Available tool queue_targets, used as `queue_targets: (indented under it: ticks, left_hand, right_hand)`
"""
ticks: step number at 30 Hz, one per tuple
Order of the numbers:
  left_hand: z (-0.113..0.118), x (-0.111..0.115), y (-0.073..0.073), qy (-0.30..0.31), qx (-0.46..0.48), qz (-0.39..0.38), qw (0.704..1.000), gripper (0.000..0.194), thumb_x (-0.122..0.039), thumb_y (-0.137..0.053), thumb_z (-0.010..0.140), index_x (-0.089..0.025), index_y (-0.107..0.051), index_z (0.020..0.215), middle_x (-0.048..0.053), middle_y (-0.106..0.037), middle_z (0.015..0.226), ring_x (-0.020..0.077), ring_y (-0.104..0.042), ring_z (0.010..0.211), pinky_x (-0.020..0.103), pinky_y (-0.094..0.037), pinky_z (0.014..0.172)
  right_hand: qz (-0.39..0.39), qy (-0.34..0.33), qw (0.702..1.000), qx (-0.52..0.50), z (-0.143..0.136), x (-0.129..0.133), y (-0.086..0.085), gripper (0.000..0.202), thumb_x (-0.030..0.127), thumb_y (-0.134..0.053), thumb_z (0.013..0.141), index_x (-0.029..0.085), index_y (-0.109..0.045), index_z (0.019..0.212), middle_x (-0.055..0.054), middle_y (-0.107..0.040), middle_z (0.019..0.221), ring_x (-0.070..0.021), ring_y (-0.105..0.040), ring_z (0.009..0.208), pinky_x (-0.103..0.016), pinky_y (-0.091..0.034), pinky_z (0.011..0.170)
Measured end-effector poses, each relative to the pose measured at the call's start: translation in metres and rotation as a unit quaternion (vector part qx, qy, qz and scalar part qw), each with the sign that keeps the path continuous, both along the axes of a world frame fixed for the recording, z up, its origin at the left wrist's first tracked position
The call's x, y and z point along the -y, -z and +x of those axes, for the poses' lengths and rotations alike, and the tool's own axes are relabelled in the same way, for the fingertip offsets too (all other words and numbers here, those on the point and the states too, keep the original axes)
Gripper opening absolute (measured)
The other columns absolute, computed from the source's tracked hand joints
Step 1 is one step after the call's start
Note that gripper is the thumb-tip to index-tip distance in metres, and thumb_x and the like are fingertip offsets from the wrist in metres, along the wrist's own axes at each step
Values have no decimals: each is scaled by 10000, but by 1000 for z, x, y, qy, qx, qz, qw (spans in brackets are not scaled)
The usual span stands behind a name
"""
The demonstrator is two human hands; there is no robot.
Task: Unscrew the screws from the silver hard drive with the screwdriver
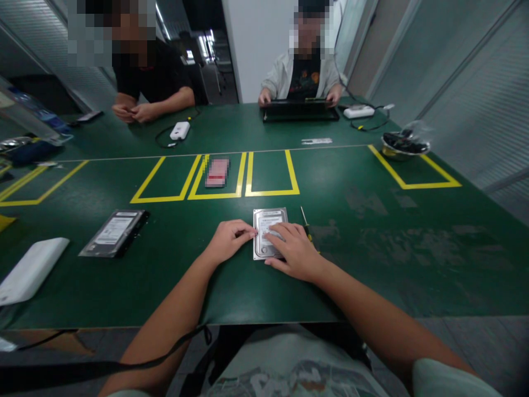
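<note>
Resting over the face of a hard disk drive (pixel 264 218), my right hand (pixel 295 251) had its fingers spread and loosely bent, lying on the metal rather than wrapped around it. My left hand (pixel 231 240) was at the drive's left edge, thumb and forefinger brought together there; I cannot tell whether they pinched the edge or something small. The drive lay label up on the green table (pixel 239 298), straight in front of me.

A screwdriver (pixel 306 225) with a black-and-yellow handle lay just beyond my right hand, partly hidden by it. Well to the left was a 2nd hard disk drive (pixel 109 231), also label up, and nearer my side a white rounded case (pixel 35 270). Past my hands ran yellow tape outlines (pixel 272 193), 1 of them framing a blurred pinkish-red rectangular item (pixel 217 172). Far to the right, a metal bowl (pixel 399 153) held dark pieces and clear plastic.

Across the table were 2 people: a person in a black shirt (pixel 155 82), hands together near a white corded box (pixel 179 130), and a person in a pale jacket (pixel 279 77), gripping a black panel (pixel 300 110) by its 2 ends.
</note>
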State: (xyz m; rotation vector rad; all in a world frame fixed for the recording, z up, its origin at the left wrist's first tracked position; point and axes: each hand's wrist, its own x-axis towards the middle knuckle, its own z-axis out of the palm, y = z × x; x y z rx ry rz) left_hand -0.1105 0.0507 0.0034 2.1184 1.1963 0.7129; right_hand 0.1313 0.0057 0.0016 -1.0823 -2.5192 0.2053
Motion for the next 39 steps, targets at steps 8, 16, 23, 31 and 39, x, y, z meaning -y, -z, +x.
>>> queue_targets:
  ticks: [8, 16, 23, 31, 39]
  left_hand:
    - [3, 0, 3, -23, 6, -46, 999, 204, -342, -612, 883, -170, -717, 918, 23, -707, 832, 130, -590, 688, 239, -422, 625]
    - [3, -1, 8, -33, 26, -76, 996, 233, -370, -598, 878, -153, -673, 915, 20, -669, 800, 127, -548, 667, 231, -392, 598]
    - [5, -2, 6, -27, 29, -99, 994, 244, -376, -583, 883, -144, -658, 906, 8, -638, 778, 115, -515, 652, 227, -374, 586]
    - [5, -3, 1, -19, 66, -147, 987, 242, -369, -626, 845, -133, -649, 894, -2, -609, 745, 100, -482, 620, 216, -358, 566]
    - [6, -5, 2, -17, 107, -181, 978, 257, -374, -680, 803, -127, -651, 864, -4, -593, 715, 96, -482, 614, 216, -364, 568]
  right_hand:
    - [-4, 2, 1000, 7, 0, 0, -1, 565, 505, -593, 884, 176, -548, 1341, -165, -517, 1405, -335, -418, 1284, -504, -299, 1045]
    - [-1, 1, 1000, 7, 0, 0, -2, 552, 495, -588, 888, 176, -550, 1337, -162, -519, 1402, -332, -419, 1286, -502, -303, 1047]
    - [-4, 1, 1000, 8, -1, 0, 0, 569, 498, -594, 883, 173, -541, 1348, -163, -510, 1413, -337, -417, 1292, -510, -297, 1052]
    - [-1, 1, 1000, 5, 1, 0, 0, 560, 488, -598, 882, 178, -543, 1346, -164, -517, 1406, -335, -419, 1287, -512, -306, 1047]
    - [-2, 1, 1000, 5, -1, 0, -1, 561, 482, -603, 880, 176, -544, 1346, -166, -516, 1409, -336, -416, 1292, -514, -303, 1054]
